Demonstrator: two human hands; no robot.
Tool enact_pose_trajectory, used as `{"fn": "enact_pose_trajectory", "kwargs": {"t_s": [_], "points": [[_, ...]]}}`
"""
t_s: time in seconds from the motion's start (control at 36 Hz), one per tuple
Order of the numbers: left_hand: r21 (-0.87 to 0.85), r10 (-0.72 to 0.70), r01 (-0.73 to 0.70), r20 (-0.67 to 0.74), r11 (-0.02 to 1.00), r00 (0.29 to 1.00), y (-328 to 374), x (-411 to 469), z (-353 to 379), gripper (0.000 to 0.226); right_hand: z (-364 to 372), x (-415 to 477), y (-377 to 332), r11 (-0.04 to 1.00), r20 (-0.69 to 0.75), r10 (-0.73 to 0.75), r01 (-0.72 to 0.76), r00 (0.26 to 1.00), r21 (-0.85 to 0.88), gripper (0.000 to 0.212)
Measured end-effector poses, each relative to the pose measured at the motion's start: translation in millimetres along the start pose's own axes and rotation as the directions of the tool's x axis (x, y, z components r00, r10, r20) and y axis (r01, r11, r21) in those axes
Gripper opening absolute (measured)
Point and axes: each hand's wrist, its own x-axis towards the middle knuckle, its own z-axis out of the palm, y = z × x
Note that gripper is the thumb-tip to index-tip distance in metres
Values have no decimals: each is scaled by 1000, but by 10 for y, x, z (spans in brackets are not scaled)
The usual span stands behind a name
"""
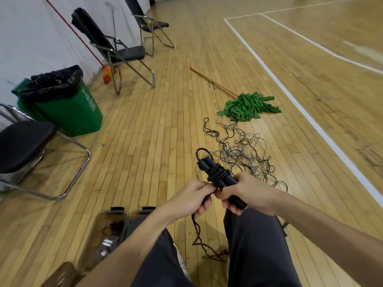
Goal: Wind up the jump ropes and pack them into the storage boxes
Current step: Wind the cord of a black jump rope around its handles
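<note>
Jump rope (217,172) handles are clasped in the right hand (246,191) grip. Its cord is pinched by the left hand (192,195). Storage boxes (94,230), below-left of the jump rope, are half hidden by a leg (157,255).

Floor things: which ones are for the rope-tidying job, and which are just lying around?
For the job: black jump rope, gripped by the left hand and right hand; tangled ropes on the floor; storage boxes.
Just lying about: green mop; green bin; folding chairs.
</note>
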Motion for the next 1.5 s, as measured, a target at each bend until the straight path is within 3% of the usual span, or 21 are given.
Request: {"fn": "enact_pose_trajectory", "kwargs": {"t_s": [0.17,0.56,0.75,0.86,0.97,1.08,1.28,1.39,1.5], "points": [[150,44,-47,25,988,999,-19,-14,51,10,-89,89,56,1000,-79,-6,6,997,-8,8],[472,54,19,-141,881,989,121,-46,119,19,-283,277,231,965,-251,-46,-22,967,-263,6],[844,190,59,-187,533,964,233,-64,266,27,-236,365,225,923,-315,-68,-61,947,-381,9],[920,204,82,-172,384,964,363,-112,168,22,-197,402,194,899,-323,-98,-56,941,-435,9],[984,198,79,-110,162,974,569,-201,94,17,-151,407,113,946,-218,-3,-67,976,-316,4],[1000,234,25,-23,-6,972,771,-249,0,18,-106,381,12,934,-141,107,-148,984,-325,15],[971,321,-235,208,50,924,952,-311,-261,18,-1,186,-161,860,105,310,-231,945,-455,14],[954,298,-286,250,83,921,1015,-291,-389,27,86,61,-237,812,184,359,-209,915,-545,9],[924,272,-315,253,217,929,1069,-245,-450,31,199,-50,-307,780,240,359,-149,902,-607,12]]}}
